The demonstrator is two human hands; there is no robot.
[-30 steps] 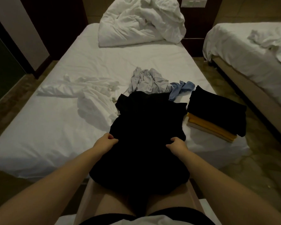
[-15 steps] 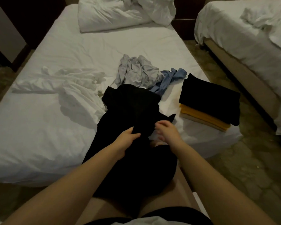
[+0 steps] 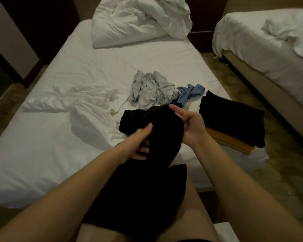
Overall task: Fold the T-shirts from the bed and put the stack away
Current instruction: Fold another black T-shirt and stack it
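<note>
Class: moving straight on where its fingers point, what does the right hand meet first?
Likely the crumpled grey T-shirt lying beyond the right hand; depth is unclear.

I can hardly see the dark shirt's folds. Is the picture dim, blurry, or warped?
Head view: dim, warm light; the black T-shirt reads as near-solid black, folds lost; the white bed keeps soft shadows by its creases; wide lens bows the bed edges; slightly soft overall.

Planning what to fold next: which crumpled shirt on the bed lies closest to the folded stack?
The blue shirt, right beside the stack; the grey shirt and the white shirt lie farther left.
</note>
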